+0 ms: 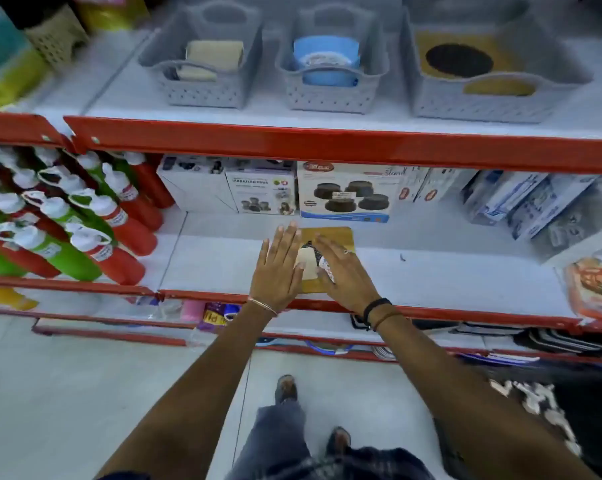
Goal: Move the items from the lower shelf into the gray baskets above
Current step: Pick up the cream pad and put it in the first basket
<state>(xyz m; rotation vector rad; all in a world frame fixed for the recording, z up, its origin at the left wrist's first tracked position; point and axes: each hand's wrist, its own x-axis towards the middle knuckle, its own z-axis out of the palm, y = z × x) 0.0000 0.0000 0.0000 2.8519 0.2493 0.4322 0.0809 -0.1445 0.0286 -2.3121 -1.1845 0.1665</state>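
Observation:
A flat tan packet (330, 236) lies on the lower white shelf (448, 271) near its front edge, with a cream pad (307, 265) on top of it. My left hand (279, 268) rests flat over the packet's left side, fingers spread. My right hand (344, 270) lies flat over its right side, fingers apart. Neither hand has closed on anything. On the shelf above stand three gray baskets: the left basket (202, 91) holds cream pads, the middle basket (330, 97) holds a blue item, and the right basket (483, 105) holds a tan packet with a black disc.
Red and green bottles (85, 216) fill the lower shelf's left bay. Printed boxes (344, 192) line the back of the lower shelf, with more boxes (521, 202) to the right. A red rail (327, 143) edges the upper shelf. My feet stand on the pale floor below.

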